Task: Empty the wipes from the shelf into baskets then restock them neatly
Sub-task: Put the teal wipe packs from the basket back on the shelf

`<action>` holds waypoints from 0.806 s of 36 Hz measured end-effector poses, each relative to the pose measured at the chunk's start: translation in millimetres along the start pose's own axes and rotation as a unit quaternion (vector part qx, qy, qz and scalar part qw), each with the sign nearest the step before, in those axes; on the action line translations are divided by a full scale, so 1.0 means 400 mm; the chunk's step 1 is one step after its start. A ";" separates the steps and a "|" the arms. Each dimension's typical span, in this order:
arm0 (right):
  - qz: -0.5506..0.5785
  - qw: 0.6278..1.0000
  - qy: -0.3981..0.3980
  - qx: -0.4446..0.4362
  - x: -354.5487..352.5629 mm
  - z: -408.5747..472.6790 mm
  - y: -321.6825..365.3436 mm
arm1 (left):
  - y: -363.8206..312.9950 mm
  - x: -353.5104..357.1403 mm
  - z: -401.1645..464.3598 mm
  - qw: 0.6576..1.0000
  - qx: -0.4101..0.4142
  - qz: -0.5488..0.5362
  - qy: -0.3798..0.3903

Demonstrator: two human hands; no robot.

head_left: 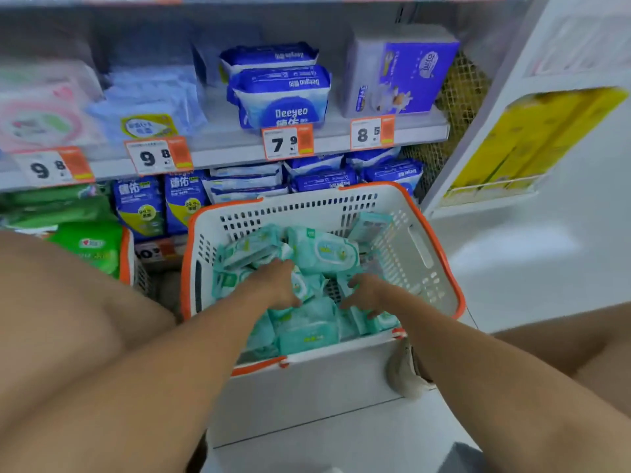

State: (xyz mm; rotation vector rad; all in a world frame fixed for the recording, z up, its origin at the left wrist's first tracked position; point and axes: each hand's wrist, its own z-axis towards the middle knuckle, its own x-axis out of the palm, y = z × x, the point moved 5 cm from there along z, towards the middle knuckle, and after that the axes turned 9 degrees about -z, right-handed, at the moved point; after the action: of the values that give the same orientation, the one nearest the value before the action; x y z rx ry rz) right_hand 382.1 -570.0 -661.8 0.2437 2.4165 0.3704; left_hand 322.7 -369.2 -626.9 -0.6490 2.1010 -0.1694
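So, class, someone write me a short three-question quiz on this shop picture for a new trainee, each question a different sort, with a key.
1. True or false: both hands are inside the white basket with the orange rim.
2. Which price tag hangs below the blue Deeyeo packs? A) 9.8 B) 7.9 C) 8.5
3. Fill in: the wipes packs in the basket are ______ in colour.

Key
1. True: the left hand and the right hand both rest on the packs.
2. B: the 7.9 tag.
3. Teal, a pale green-blue.
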 end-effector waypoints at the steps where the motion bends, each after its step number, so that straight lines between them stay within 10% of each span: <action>1: 0.021 0.999 0.027 0.009 0.033 0.008 -0.012 | 0.013 0.010 0.003 1.000 -0.015 0.022 0.013; 9: 0.095 0.981 0.165 0.039 0.125 0.078 0.052 | 0.058 0.039 0.048 0.995 -0.088 0.031 0.042; 29: 0.022 0.980 0.192 0.054 0.164 0.106 0.038 | 0.061 0.029 0.066 0.993 -0.104 -0.009 0.049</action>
State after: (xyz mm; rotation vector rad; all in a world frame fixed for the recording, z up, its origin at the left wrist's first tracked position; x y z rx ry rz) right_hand 361.0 -529.6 -727.2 0.2947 2.8208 0.3310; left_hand 329.2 -350.9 -659.3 -0.7980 2.2272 0.0076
